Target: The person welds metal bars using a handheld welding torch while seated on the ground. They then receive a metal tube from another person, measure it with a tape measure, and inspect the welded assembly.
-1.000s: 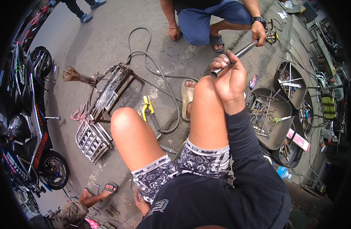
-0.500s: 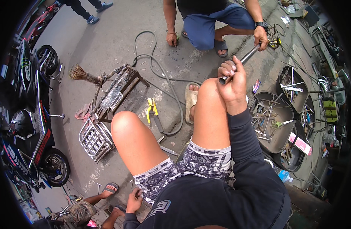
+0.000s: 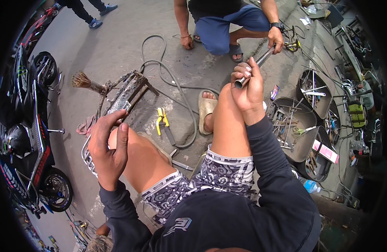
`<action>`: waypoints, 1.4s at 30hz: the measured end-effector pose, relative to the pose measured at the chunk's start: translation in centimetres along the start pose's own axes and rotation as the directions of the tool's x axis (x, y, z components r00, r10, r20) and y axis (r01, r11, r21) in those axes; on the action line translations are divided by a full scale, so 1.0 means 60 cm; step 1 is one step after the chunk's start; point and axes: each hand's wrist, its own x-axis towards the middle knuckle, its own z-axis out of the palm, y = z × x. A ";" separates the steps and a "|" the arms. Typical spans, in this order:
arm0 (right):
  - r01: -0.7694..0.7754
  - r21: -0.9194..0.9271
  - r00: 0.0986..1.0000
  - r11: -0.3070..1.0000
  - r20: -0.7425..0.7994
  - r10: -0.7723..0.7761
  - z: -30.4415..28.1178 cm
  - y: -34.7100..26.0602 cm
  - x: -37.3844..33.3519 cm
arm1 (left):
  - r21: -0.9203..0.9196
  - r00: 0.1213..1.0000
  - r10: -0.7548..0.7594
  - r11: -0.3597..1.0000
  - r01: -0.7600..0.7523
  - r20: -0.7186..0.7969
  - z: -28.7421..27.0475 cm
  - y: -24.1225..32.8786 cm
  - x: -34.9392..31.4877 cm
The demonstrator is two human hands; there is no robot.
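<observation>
My right hand (image 3: 249,90) is closed around the near end of a shiny metal pipe (image 3: 260,63), above my right knee. The pipe's open end points toward me. At its far end, a crouching person's hand (image 3: 276,41) grips it too. My left hand (image 3: 108,145) is raised over my left knee, fingers curved and apart, with nothing between them. Beyond it stands a rough metal stand (image 3: 126,92) with a bundle of thin rods (image 3: 85,81) at its left end. A bent-bar metal rack (image 3: 87,157) is partly hidden behind my left hand.
A yellow-and-black clamp-like tool (image 3: 164,122) lies between my feet, beside a looping grey cable (image 3: 183,84). To the right, dark trays (image 3: 281,105) hold rods, scissors (image 3: 303,130) and tools. A plastic bottle (image 3: 311,185) is near my right elbow. Motorcycles (image 3: 33,143) stand at left.
My left hand has risen from beside my left hip to above my left knee, its fingers now apart. My right hand still holds the pipe. The whole view has shifted slightly.
</observation>
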 end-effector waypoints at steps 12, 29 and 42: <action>-0.045 0.063 0.998 0.997 0.047 0.042 -0.014 -0.017 0.018 | 0.049 0.421 -0.096 0.991 0.122 0.902 0.149 -0.074 0.009; 0.011 0.023 1.000 1.000 -0.024 -0.010 -0.007 -0.007 0.018 | -0.040 0.648 -0.072 0.987 0.156 0.759 0.138 -0.084 0.011; -0.005 -0.023 0.999 1.000 -0.046 0.004 -0.013 0.016 0.025 | -0.115 0.604 -0.063 0.961 0.252 0.795 0.154 -0.061 0.028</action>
